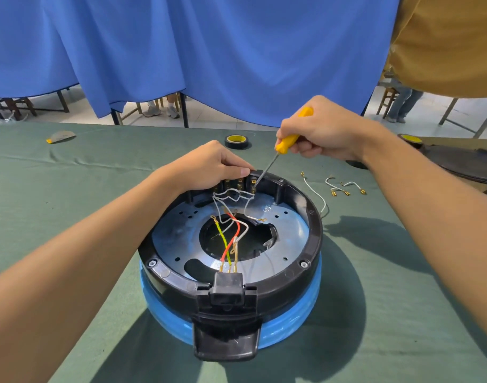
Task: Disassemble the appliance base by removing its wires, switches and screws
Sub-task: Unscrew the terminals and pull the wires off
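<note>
Green cloth (71, 167) covers the whole table and a blue curtain (209, 51) hangs behind it, that's pretty much my whole feed from here. The appliance base (315, 239) sits mid-table between both forearms, a black ring on a blue body with the inside facing up. My left hand (209, 167) is hooked over the far rim, fingers (231, 172) curled down and thumb pinching the top of the switch block (238, 185). My right hand (322, 131) is wrapped tight round the yellow handle of the screwdriver (288, 140). Its shaft slants down and left from those fingers, and the tip is on a terminal at the block's right end, just right of my left thumb. Right under my left fingertips a tangle of white wires (228, 197) loops off the block onto the metal plate (286, 230). Nearer to me than either set of fingers, a red wire (234, 233) and a yellow-green wire (223, 236) run down to the plug socket (228, 286) on the near rim. Two hex screws (152, 263) sit in the ring either side of it. Some loose wires (344, 186) lie on the cloth below and to the right of my right-hand fingers. A tape roll (237, 141) sits between the two hands, just beyond the left knuckles.
</note>
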The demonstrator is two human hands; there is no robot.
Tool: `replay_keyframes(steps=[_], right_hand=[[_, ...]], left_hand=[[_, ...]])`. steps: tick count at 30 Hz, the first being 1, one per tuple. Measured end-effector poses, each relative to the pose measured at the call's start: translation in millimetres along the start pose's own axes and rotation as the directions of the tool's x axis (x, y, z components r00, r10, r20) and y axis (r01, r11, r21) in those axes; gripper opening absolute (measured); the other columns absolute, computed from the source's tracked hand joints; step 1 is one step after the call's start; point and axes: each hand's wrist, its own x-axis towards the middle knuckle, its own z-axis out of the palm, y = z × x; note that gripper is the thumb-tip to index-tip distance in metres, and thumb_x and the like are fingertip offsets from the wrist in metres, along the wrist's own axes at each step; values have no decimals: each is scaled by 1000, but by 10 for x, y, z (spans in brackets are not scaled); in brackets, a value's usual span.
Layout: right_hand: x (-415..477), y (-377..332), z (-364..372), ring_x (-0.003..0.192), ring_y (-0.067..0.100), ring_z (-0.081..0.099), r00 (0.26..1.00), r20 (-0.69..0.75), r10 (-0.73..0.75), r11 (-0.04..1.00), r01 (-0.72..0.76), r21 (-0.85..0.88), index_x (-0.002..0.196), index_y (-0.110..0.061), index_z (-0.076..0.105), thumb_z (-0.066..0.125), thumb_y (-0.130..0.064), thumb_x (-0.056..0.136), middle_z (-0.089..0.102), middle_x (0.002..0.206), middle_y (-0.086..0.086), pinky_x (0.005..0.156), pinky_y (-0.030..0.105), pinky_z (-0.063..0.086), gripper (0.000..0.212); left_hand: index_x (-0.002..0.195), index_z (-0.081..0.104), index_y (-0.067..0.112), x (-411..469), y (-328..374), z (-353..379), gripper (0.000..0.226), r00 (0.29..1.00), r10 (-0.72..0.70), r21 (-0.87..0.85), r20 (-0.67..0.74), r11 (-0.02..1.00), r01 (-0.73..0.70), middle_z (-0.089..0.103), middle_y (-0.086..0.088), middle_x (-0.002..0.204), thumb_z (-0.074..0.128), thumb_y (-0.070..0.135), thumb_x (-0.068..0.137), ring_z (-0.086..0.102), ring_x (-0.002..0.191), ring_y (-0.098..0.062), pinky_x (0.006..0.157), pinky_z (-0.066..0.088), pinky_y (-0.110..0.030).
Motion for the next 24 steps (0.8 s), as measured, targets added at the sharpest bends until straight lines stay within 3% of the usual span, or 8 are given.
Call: replay_keyframes(steps=[2, 6, 9, 11, 15, 21, 24], right_hand=[[-140, 82, 24, 44, 13, 42, 996, -56, -76, 997, 76, -12, 72, 13, 66, 61, -6, 85, 65, 62, 18, 39, 21, 29, 23], [-394, 262, 81, 45, 15, 41, 976, -138, -169, 985, 171, -2, 72, 1, 73, 62, -13, 88, 60, 55, 8, 42, 22, 35, 24], [-431, 341, 88, 45, 14, 44, 969, -161, -190, 981, 195, 14, 73, -2, 74, 62, -14, 90, 61, 55, 6, 43, 22, 38, 25], [-399, 376, 81, 45, 16, 44, 969, -165, -183, 981, 192, 42, 73, -3, 75, 62, -14, 91, 61, 57, 10, 43, 23, 38, 25], [-330, 474, 76, 50, 19, 45, 979, -157, -131, 973, 158, 167, 73, -2, 75, 62, -12, 91, 62, 61, 15, 44, 23, 38, 25], [-294, 482, 84, 49, 16, 47, 979, -122, -166, 975, 181, 129, 76, 2, 74, 62, -11, 91, 62, 60, 12, 43, 24, 39, 23], [-285, 459, 55, 47, 14, 47, 975, -134, -178, 974, 194, 118, 75, 2, 74, 61, -9, 90, 62, 59, 12, 42, 23, 39, 23]], left_hand=[[113, 73, 26, 0, -3, 5, 22, 1000, 1, 2, 0, 1000, -1, 73, 11, 103, 62, 26, 94, 56, 76, 9, 74, 39, -12], [114, 72, 25, 6, 4, 0, 22, 1000, -5, -8, -1, 1000, 5, 70, 23, 92, 61, 25, 95, 55, 64, 16, 60, 34, 1], [115, 72, 20, -3, 15, 2, 23, 1000, -3, -15, -4, 1000, 3, 61, 38, 76, 61, 22, 95, 54, 80, 13, 54, 34, 2], [114, 72, 21, -5, 18, 1, 22, 1000, -8, -16, -3, 1000, 8, 63, 35, 68, 61, 22, 95, 58, 67, 13, 56, 35, 2], [114, 72, 26, -5, 17, -8, 22, 999, -32, -23, 12, 999, 32, 72, 15, 107, 61, 26, 95, 58, 85, 11, 81, 41, -13], [113, 73, 26, 3, -12, -6, 22, 999, -31, -26, 14, 999, 31, 70, 19, 105, 61, 26, 94, 58, 82, 17, 72, 37, 1], [112, 73, 26, 11, -21, -1, 21, 1000, -25, -25, 8, 999, 25, 70, 19, 103, 61, 26, 94, 58, 81, 18, 70, 36, 2]])
